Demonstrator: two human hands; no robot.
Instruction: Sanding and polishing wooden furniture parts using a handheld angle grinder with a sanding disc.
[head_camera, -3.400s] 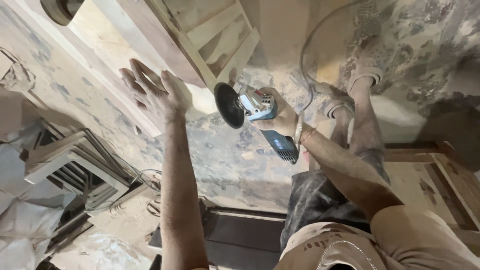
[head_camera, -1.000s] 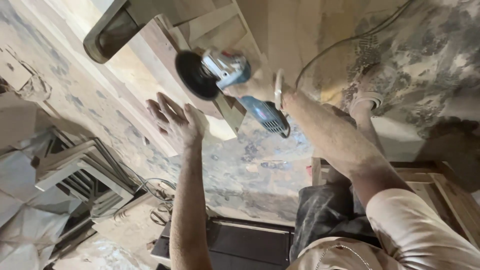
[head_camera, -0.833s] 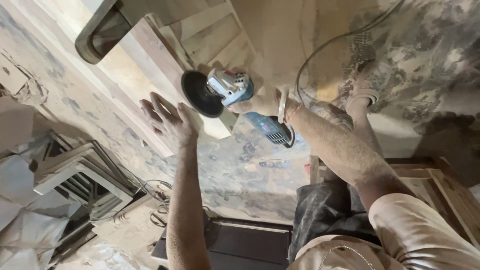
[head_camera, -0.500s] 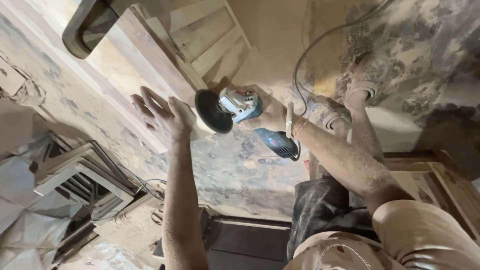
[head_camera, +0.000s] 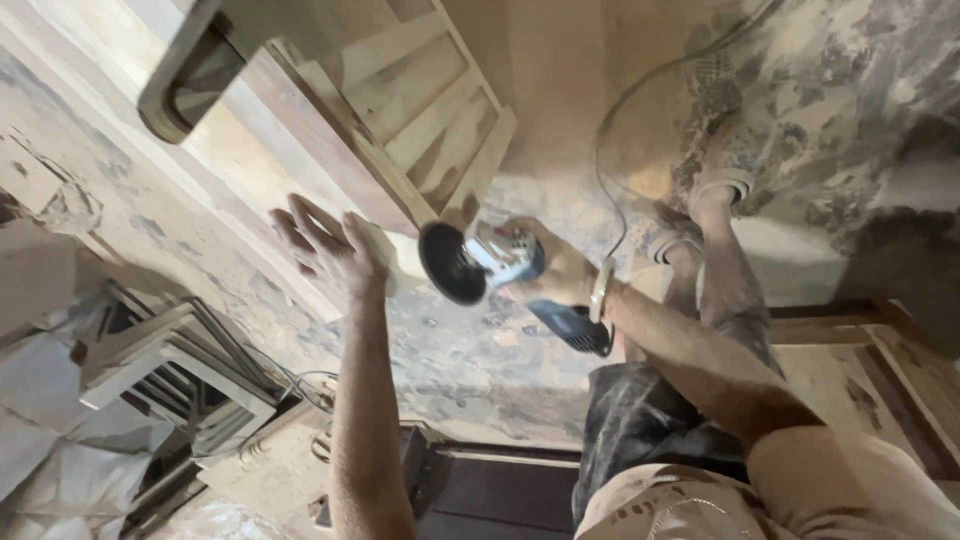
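In the head view, the right hand (head_camera: 560, 275) is wrapped firmly around the body of a blue and silver angle grinder (head_camera: 510, 270). The grinder's dark round disc (head_camera: 450, 263) faces away from the grip, toward the left hand, and sits just below the lower corner of a wooden panelled frame (head_camera: 420, 110). A pale bracelet (head_camera: 601, 290) circles the wrist behind the grip, and the grinder's blue handle end sticks out under the wrist. A thin cable (head_camera: 620, 130) loops away above the grip across the dusty floor (head_camera: 820, 90).

The left hand (head_camera: 330, 250) is spread flat, fingers apart, holding nothing; its palm presses on the long wooden edge of the frame, just beside the disc. A rounded wooden piece with a dark opening (head_camera: 195, 75) lies well beyond the left hand's fingertips.

Behind the right forearm, the person's foot in a sandal (head_camera: 715, 195) rests on the floor. Stacked pale wooden frames (head_camera: 170, 370) lie well off to the outer side of the left forearm.
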